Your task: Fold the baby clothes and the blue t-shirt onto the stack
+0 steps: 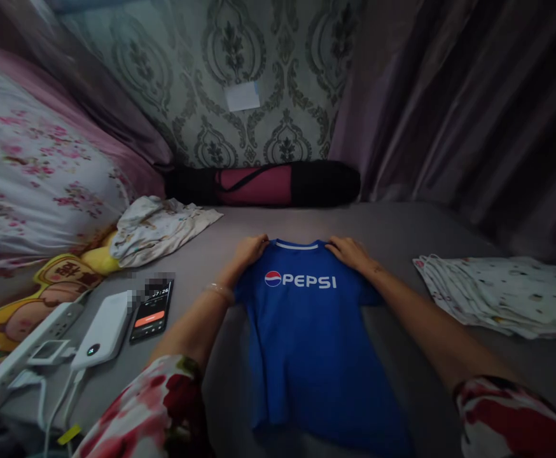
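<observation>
A blue T-shirt (306, 343) with a white PEPSI print and a round logo lies spread on the grey sheet, its neckline away from me. At its left shoulder, beside the collar, my left hand (252, 249) grips the cloth with bent fingers. My right hand (349, 252) pinches the other shoulder, just right of the white neck band. Both forearms stretch along the shirt's sides and partly cover its sleeves. The lower hem is wavy and runs toward the bottom of the view.
To the right lies a stack of folded patterned cloths (497, 292). On the left are a phone (151, 312), a white power bank (104, 331), a power strip (25, 356), a yellow plush (44, 299) and a crumpled cloth (154, 229). A black and maroon roll bag (263, 184) lies by the wall.
</observation>
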### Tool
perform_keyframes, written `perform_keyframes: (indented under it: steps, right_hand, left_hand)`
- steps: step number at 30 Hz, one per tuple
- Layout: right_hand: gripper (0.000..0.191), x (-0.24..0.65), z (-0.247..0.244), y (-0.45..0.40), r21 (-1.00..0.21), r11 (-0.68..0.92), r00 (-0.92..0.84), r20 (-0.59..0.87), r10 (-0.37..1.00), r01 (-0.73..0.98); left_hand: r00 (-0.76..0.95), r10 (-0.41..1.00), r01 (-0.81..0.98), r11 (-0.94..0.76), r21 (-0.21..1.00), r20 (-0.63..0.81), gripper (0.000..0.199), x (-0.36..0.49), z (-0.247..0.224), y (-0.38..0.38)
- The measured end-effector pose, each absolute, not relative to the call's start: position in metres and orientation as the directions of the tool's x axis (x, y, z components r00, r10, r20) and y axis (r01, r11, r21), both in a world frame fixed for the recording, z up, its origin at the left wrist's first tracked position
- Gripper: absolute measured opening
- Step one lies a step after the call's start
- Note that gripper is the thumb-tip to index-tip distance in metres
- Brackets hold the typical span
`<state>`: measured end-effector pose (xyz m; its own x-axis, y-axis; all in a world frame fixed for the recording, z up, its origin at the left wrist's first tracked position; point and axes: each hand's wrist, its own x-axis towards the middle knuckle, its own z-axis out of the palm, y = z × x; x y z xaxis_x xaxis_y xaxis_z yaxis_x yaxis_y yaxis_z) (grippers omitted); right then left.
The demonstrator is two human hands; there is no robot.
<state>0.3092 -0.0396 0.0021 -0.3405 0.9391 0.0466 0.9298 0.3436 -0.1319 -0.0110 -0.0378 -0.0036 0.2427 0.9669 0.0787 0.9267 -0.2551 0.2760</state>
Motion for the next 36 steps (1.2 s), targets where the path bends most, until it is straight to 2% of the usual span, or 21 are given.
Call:
perform_keyframes:
  steps: [4, 11, 17, 20, 26, 31, 36]
  right_hand:
    - [0.037, 0.308, -0.002, -0.028, -0.054, 0.376, -0.376, 0.021, 0.927, 0.925]
    - [0.038, 0.304, -0.006, 0.012, -0.059, 0.352, -0.352, -0.002, 0.936, 0.934]
    - [0.035, 0.296, -0.009, 0.043, -0.057, 0.289, -0.287, 0.040, 0.957, 0.956]
    - [0.032, 0.294, -0.016, 0.052, -0.117, 0.265, -0.264, 0.026, 0.964, 0.957]
    - [0.030, 0.289, -0.025, 0.078, -0.400, 0.260, -0.300, -0.038, 0.953, 0.879]
    - [0.029, 0.279, -0.029, 0.086, -0.411, 0.248, -0.287, -0.035, 0.957, 0.877]
    - [0.029, 0.277, -0.033, 0.080, -0.368, 0.260, -0.261, 0.049, 0.964, 0.893]
  left_hand:
    - [0.242, 0.969, 0.940, -0.249, 0.235, 0.059, 0.034, -0.011, -0.009, -0.021]
    - [0.248, 0.967, 0.924, -0.252, 0.287, 0.049, 0.031, -0.013, -0.011, 0.025]
    - [0.118, 0.992, 0.958, -0.126, 0.256, 0.045, 0.029, -0.012, -0.009, 0.057]
    - [0.111, 0.994, 0.953, -0.101, 0.285, -0.019, 0.026, -0.010, -0.017, 0.067]
    - [0.165, 0.984, 0.915, -0.127, 0.384, -0.067, 0.025, -0.006, -0.020, 0.077]
    - [0.181, 0.982, 0.846, -0.124, 0.519, -0.060, 0.030, -0.002, -0.017, 0.078]
    - [0.090, 0.996, 0.871, -0.070, 0.486, -0.017, 0.033, 0.000, -0.022, 0.077]
